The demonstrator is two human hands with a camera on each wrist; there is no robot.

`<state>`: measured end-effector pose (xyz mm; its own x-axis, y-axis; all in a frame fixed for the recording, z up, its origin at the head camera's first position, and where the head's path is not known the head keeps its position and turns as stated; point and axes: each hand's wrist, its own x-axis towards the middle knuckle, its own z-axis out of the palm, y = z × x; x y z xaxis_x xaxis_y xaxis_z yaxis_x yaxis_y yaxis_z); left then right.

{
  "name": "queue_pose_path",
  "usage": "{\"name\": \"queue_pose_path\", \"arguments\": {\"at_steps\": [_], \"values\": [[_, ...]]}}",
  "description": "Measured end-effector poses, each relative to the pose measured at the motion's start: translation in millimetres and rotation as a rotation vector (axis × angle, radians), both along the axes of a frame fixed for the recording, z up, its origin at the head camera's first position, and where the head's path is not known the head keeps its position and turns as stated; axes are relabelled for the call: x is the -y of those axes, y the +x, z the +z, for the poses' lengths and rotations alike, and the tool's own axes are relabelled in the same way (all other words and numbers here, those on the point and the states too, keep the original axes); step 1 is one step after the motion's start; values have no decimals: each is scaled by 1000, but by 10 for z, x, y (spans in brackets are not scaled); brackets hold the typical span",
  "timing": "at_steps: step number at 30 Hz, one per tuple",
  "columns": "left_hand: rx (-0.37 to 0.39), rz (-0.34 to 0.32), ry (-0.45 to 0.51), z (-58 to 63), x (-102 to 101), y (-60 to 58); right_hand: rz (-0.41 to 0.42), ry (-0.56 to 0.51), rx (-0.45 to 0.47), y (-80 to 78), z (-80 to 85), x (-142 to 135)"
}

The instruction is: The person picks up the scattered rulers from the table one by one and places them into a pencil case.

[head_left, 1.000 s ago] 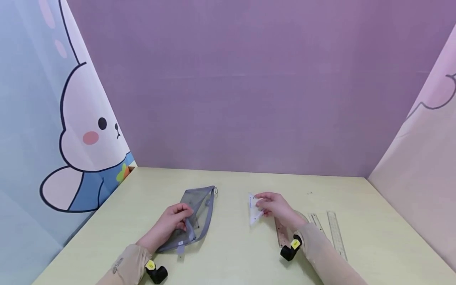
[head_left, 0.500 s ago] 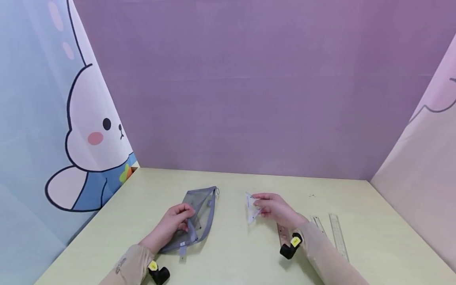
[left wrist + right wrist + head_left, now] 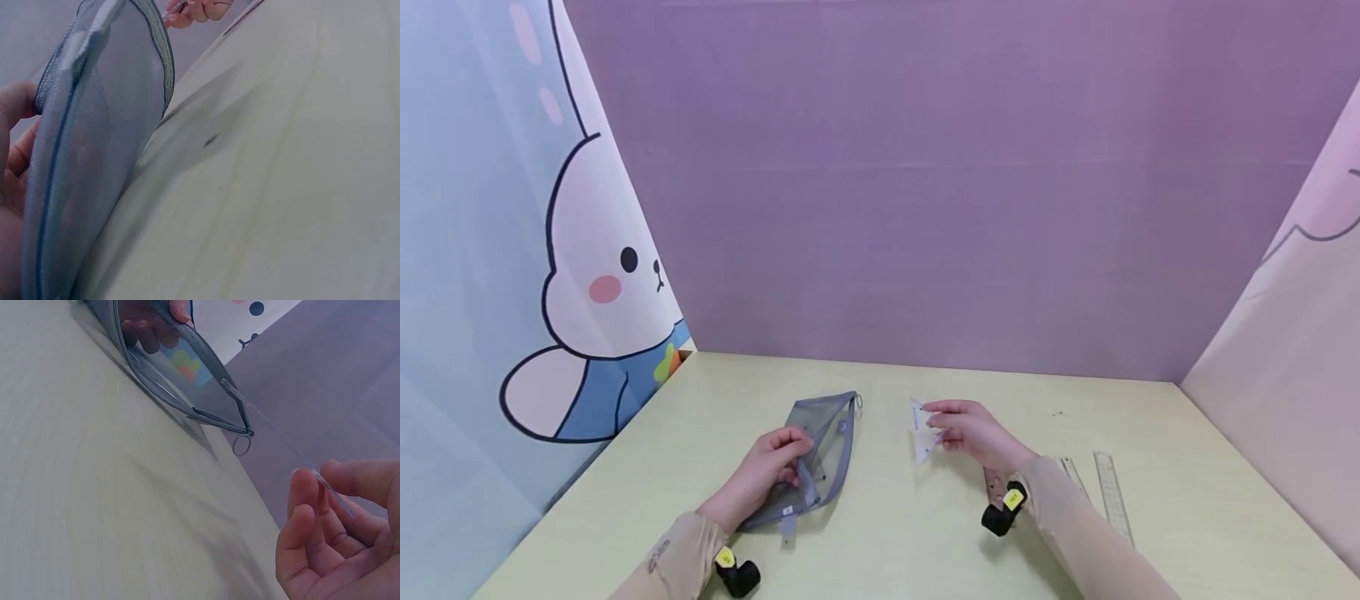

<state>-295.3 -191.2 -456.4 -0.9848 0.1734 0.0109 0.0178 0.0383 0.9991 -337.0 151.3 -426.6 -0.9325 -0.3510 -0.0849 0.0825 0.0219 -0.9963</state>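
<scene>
My left hand (image 3: 767, 467) grips the near side of a grey mesh zip pouch (image 3: 841, 454), thumb and fingers pinching its edge. In the right wrist view the pouch's mouth gapes, and left-hand fingers (image 3: 147, 337) show through the mesh. A small ring (image 3: 241, 445) hangs from the pouch corner. Between thumb and fingertips, my right hand (image 3: 976, 433) pinches a clear triangular set square (image 3: 919, 433) above the table, to the right of the pouch. That set square (image 3: 284, 440) appears almost edge-on in the right wrist view.
Under the right forearm lies a pinkish ruler (image 3: 994, 483), partly hidden. A clear ruler (image 3: 1112, 496) and a narrower one (image 3: 1071, 471), mostly covered by the sleeve, lie farther right on the pale table (image 3: 880, 542). A purple backdrop (image 3: 925, 208) stands behind.
My right hand has shifted slightly left with the set square, toward the pouch. The left hand keeps its hold on the pouch. The head view has turned a little.
</scene>
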Motion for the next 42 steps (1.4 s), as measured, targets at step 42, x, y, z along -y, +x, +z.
{"name": "queue_pose_path", "arguments": {"at_steps": [42], "values": [[-8,-11,11,-3,-7,-6,141,78,-93,-81,-91,617]]}}
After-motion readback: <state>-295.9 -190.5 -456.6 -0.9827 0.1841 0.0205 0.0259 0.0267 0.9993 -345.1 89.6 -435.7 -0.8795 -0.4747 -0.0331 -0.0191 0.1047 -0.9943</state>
